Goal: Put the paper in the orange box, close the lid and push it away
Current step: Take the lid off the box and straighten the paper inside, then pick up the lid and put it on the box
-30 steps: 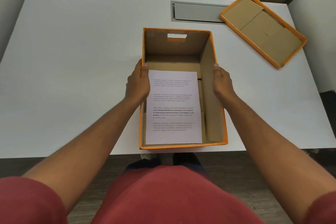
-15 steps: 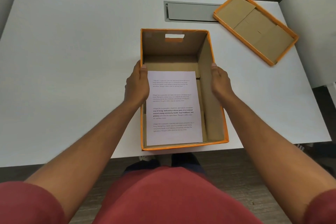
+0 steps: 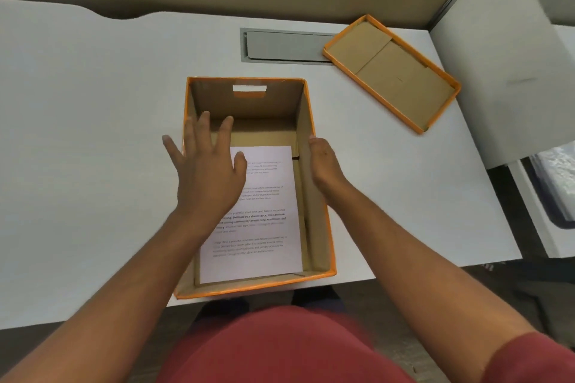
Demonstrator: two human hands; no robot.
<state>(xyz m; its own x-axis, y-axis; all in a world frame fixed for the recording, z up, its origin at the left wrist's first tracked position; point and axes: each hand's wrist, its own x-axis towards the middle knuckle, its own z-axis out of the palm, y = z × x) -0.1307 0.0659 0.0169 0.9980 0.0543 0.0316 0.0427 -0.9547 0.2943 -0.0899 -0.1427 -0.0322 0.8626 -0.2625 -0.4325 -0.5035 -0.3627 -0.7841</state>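
Head view | paper [image 3: 258, 211] flat inside orange box [image 3: 317, 227] | your left hand [image 3: 207, 171] spread, empty; right hand [image 3: 325, 165] grips right wall | lid [image 3: 392, 71] far right: light, stiff cardboard, probably; take its long rims.

Orange box [image 3: 320, 227], open-topped, brown cardboard inside, handle slot in far wall, at near edge of white desk. Printed white paper [image 3: 264, 221] flat on box floor, toward near end. Orange-rimmed lid [image 3: 395, 71] upside down, angled, well apart at far right.
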